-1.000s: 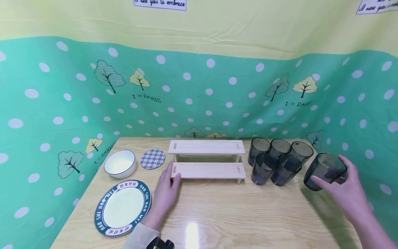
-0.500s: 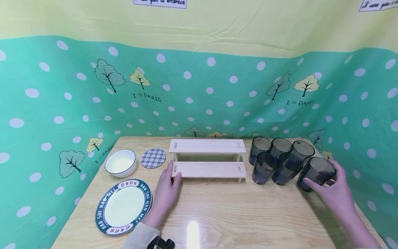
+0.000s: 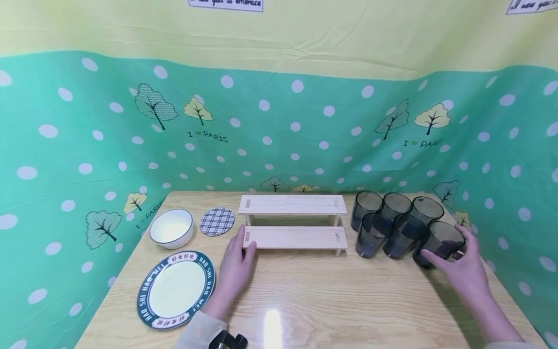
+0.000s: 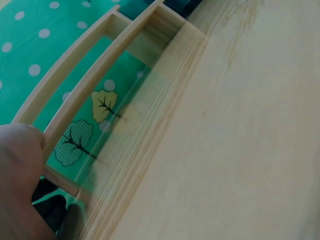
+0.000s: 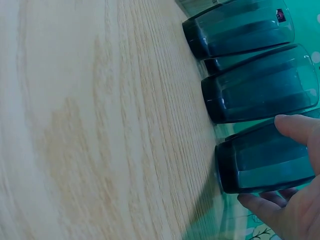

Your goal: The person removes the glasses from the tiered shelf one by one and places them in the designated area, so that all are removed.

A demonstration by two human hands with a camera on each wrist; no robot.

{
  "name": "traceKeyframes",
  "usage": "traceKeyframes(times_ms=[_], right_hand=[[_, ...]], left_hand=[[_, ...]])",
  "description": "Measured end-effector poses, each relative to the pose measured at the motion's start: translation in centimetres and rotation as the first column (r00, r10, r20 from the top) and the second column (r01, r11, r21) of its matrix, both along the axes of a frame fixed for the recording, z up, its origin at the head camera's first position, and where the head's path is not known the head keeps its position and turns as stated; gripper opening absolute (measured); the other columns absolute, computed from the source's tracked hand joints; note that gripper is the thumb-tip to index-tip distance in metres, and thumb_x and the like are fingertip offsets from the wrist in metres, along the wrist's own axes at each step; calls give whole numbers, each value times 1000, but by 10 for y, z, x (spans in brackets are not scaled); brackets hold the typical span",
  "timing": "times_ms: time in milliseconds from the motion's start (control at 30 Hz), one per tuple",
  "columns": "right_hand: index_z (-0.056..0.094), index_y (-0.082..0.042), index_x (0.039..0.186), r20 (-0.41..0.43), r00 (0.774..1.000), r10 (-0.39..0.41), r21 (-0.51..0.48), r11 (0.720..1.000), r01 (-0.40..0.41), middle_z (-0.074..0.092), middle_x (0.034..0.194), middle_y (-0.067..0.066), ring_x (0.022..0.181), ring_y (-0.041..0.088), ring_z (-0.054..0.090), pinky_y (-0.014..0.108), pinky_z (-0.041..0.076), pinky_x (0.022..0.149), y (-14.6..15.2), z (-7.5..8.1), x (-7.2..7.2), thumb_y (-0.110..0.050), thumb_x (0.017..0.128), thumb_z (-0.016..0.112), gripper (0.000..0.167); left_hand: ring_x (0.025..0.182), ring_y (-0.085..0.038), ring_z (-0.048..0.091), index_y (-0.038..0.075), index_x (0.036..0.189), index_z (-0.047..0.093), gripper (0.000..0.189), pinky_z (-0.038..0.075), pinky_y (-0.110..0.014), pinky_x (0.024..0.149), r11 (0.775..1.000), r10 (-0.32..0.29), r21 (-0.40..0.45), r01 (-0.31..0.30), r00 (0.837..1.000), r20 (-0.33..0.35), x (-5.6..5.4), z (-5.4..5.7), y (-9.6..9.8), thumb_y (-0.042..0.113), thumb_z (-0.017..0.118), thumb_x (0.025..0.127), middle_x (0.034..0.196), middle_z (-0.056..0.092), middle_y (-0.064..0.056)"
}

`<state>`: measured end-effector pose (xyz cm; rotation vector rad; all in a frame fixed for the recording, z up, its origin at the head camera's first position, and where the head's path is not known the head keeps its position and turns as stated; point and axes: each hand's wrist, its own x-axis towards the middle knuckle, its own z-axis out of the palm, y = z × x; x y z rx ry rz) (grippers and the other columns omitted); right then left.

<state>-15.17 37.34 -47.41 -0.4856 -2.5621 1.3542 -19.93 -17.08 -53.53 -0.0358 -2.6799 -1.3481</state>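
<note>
My right hand (image 3: 464, 275) grips a dark tinted drinking glass (image 3: 444, 237) at the right of the table, thumb on the near side and fingers behind. In the right wrist view this glass (image 5: 265, 162) stands upright on the wood, its base at table level. Close on its left are several matching glasses (image 3: 372, 235) in two rows. My left hand (image 3: 235, 266) holds the left end of the front step of a low two-step wooden rack (image 3: 296, 236), thumb at its front edge. The left wrist view shows the thumb against the rack's end (image 4: 95, 82); the other fingers are mostly hidden.
On the left of the wooden table (image 3: 340, 300) are a white bowl (image 3: 171, 228), a round checked coaster (image 3: 217, 221) and a plate with a blue-green rim (image 3: 209, 281). A green dotted cloth (image 3: 279, 126) hangs behind and at both sides.
My right hand has moved left with the glass, bringing it beside the other glasses, and the glass has become more upright. My left hand stays on the rack.
</note>
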Motion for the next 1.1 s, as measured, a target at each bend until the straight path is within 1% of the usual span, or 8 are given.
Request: traceKeyframes(times_ms=[167, 300, 433, 533, 600, 667, 767, 1100], right_hand=[[-1, -24, 179, -3, 1000, -5, 23, 1000, 5, -8, 180, 29, 146, 76, 24, 88, 31, 109, -1, 0, -1, -41, 97, 88, 122], [-2, -21, 178, -9, 1000, -1, 33, 999, 1, -9, 180, 29, 147, 77, 21, 89, 26, 112, -3, -1, -1, -40, 98, 87, 121], [-5, -22, 178, -5, 1000, 2, 37, 999, -2, -8, 179, 32, 143, 78, 25, 89, 29, 110, -4, -3, -1, -41, 99, 86, 122], [-5, -21, 178, -3, 1000, 6, 54, 999, -6, 2, 177, 38, 139, 76, 34, 79, 44, 101, -4, -5, -1, -42, 100, 85, 121], [-5, -20, 178, -1, 1000, 8, 67, 998, -8, 11, 174, 41, 136, 73, 40, 59, 56, 89, -3, -6, -1, -42, 100, 85, 121], [-5, -20, 178, -1, 1000, 11, 75, 997, -11, 15, 171, 42, 132, 70, 44, 37, 54, 74, -3, -6, -1, -43, 100, 85, 121], [-6, -21, 178, -2, 1000, 14, 75, 997, -14, 11, 172, 42, 130, 71, 44, 18, 45, 62, -2, -6, -1, -42, 100, 85, 121], [-8, -27, 178, -18, 999, 26, 36, 999, -25, 25, 164, 43, 137, 70, 40, 12, 43, 64, -3, -6, -3, -38, 100, 85, 122]], left_hand=[[157, -46, 39, 9, 177, 22, 73, 33, -62, 129, 1000, 3, -1, -3, 1000, 1, -1, 1, 0, 39, 53, 118, 172, 39, -26], [157, -47, 40, 9, 177, 23, 73, 33, -63, 128, 1000, 6, 4, -6, 1000, 0, -1, 1, 0, 39, 53, 118, 171, 39, -26], [157, -46, 39, 9, 177, 23, 73, 33, -63, 129, 1000, 1, 5, -1, 1000, -2, -1, 0, 0, 40, 53, 118, 171, 39, -26], [158, -46, 38, 10, 177, 22, 73, 33, -62, 129, 1000, 1, 3, -1, 1000, 5, -1, 0, 1, 41, 52, 118, 172, 38, -25], [158, -46, 38, 10, 177, 22, 73, 32, -62, 129, 1000, 4, 4, -4, 1000, 12, 0, 1, 1, 41, 52, 118, 173, 38, -25], [158, -46, 38, 10, 177, 22, 73, 32, -62, 129, 1000, 5, 3, -5, 1000, 14, 0, 1, 1, 40, 52, 118, 173, 38, -25], [158, -46, 38, 9, 177, 23, 72, 32, -62, 129, 1000, 4, 3, -4, 1000, 11, 0, 1, 1, 40, 52, 118, 172, 38, -25], [158, -45, 38, 7, 176, 23, 73, 32, -60, 130, 1000, 1, 10, -1, 1000, 5, 1, 2, 0, 40, 53, 118, 171, 40, -26]])
